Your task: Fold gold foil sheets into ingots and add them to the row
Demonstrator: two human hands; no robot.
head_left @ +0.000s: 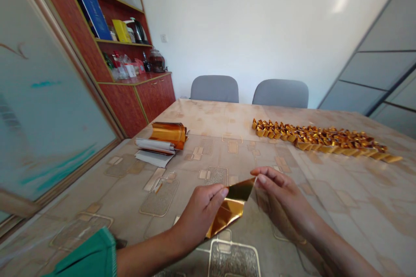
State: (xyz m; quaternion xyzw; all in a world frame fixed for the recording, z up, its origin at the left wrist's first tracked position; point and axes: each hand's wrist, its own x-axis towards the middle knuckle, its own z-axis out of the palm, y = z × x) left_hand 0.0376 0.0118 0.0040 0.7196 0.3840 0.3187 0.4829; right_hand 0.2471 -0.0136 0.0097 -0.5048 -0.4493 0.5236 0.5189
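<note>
A sheet of gold foil paper (231, 211), partly folded, is held between my two hands just above the table, near its front. My left hand (203, 205) pinches the sheet's left side between thumb and fingers, covering part of it. At the upper right corner, my right hand (276, 184) pinches the foil between thumb and index finger. A darker reflective flap slants up between the two grips. To the left lies a stack of gold foil sheets (169, 134) with white-backed sheets (155, 152) in front, slightly curled.
Rows of folded gold foil pieces (325, 138) stand close together at the back right of the patterned tablecloth (195, 169). Two grey chairs (214, 88) stand behind the table. A red-brown cabinet (126, 104) is at the left wall.
</note>
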